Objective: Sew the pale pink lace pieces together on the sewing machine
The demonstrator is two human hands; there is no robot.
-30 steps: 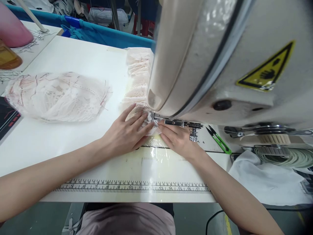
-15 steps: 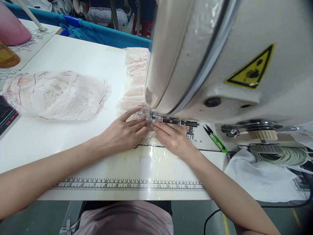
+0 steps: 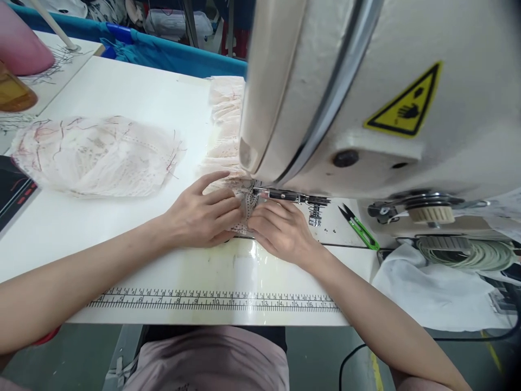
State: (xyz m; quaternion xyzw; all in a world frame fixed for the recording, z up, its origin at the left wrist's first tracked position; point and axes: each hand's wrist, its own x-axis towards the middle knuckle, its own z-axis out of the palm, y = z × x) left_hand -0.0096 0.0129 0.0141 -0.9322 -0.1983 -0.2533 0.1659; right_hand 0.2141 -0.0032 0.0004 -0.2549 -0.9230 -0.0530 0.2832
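A strip of gathered pale pink lace fabric (image 3: 226, 120) runs from the back of the table down to the presser foot of the sewing machine (image 3: 280, 81). My left hand (image 3: 205, 214) is on the left of the lace near the foot, its index finger raised and stretched out, the other fingers bent and closed on the fabric edge. On the other side, my right hand (image 3: 283, 228) has its fingers curled together on the lace, just below the metal presser bar (image 3: 287, 195). My fingers and the machine head hide the needle point and part of the fabric.
Another pale lace piece (image 3: 101, 157) with loose red threads lies at left. Green thread snips (image 3: 358, 227) rest right of my right hand. A printed ruler (image 3: 215, 302) runs along the front edge. Pink thread cone (image 3: 22, 41) and white cloth (image 3: 431, 293) stand farther out.
Both hands have shifted slightly, with more lace now showing between them below the presser foot. My right fingers are more curled. The view has tilted a little.
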